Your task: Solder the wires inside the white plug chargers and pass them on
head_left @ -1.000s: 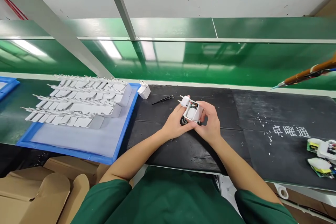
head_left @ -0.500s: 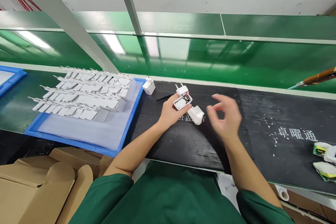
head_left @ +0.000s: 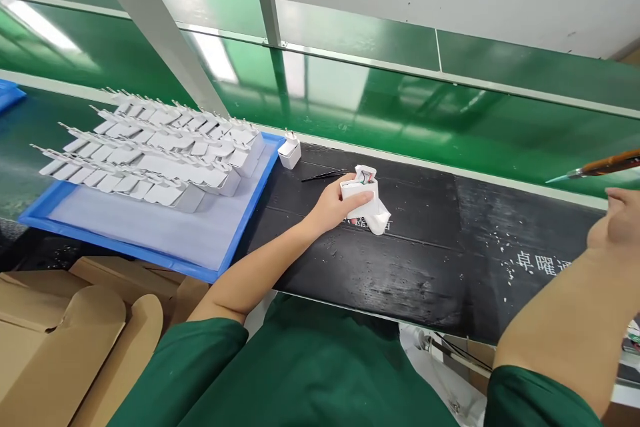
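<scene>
My left hand (head_left: 330, 207) is closed around a white plug adapter housing (head_left: 359, 199), with its thumb across the front. The housing's top is tilted up, and some coloured wire shows inside. Against its lower right, a crumpled white piece (head_left: 379, 219) lies on the black mat (head_left: 350, 267). My right hand (head_left: 617, 220) is at the right edge, just below a hanging tool with an orange-brown handle and pale teal tip (head_left: 600, 165). The frame edge cuts off part of that hand, so its grip is unclear.
A blue tray (head_left: 220, 267) at left holds rows of white adapters (head_left: 165, 153), pins upward. Another adapter (head_left: 290, 152) stands beside it, near dark tweezers (head_left: 325, 175). Cardboard boxes (head_left: 60, 360) sit at lower left. White scraps dot the mat at right.
My right hand has moved from beside the housing far to the right, near the hanging tool. My left hand has turned the housing upright. The view has shifted slightly.
</scene>
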The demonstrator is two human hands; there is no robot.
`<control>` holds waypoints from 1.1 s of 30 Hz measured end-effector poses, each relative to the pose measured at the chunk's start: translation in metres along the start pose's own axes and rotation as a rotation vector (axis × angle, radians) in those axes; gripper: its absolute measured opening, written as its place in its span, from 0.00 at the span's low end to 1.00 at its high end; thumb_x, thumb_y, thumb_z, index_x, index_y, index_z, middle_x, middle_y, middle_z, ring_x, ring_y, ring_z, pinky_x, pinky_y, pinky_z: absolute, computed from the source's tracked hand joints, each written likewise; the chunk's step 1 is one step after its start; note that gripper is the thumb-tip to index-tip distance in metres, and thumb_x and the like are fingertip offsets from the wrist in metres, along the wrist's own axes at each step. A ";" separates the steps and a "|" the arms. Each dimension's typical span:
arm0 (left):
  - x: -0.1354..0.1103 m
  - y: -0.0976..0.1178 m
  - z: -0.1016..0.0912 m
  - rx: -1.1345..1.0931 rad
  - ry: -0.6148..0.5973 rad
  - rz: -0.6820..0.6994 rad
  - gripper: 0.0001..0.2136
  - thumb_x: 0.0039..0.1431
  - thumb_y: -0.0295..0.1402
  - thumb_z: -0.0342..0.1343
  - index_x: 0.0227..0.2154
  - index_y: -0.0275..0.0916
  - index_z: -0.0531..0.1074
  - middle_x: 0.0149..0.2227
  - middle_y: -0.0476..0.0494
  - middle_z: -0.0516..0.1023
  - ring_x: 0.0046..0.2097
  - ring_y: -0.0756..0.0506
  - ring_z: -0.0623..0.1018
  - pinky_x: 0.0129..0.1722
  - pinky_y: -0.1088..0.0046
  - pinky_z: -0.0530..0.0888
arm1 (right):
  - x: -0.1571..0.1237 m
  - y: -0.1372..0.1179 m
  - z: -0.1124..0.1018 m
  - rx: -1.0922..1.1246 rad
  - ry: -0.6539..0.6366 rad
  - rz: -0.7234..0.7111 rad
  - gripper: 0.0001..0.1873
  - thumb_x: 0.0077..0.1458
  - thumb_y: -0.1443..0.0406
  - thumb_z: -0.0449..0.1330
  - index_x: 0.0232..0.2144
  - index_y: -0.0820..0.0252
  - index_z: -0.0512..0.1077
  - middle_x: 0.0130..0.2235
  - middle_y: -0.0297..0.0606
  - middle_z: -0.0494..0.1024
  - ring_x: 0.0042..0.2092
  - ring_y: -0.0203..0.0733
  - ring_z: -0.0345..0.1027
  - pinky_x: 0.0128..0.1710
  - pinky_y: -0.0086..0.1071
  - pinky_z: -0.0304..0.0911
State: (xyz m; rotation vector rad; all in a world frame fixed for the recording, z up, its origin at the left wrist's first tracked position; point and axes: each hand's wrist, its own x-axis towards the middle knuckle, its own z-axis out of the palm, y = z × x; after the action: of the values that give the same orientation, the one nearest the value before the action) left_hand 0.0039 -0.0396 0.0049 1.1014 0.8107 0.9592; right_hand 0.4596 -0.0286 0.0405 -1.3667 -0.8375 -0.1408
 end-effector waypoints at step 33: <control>0.005 -0.014 -0.004 0.617 0.163 0.402 0.19 0.53 0.31 0.66 0.48 0.40 0.74 0.44 0.43 0.77 0.46 0.43 0.78 0.49 0.68 0.74 | -0.184 -0.215 0.095 0.526 -0.742 -0.469 0.33 0.55 0.45 0.53 0.63 0.29 0.55 0.32 0.32 0.55 0.24 0.38 0.58 0.23 0.41 0.71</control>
State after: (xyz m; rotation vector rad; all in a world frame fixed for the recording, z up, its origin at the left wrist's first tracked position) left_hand 0.0052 -0.0362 -0.0098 1.7842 1.0814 1.1786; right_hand 0.1691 -0.0639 0.1003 -0.6861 -1.6758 0.2327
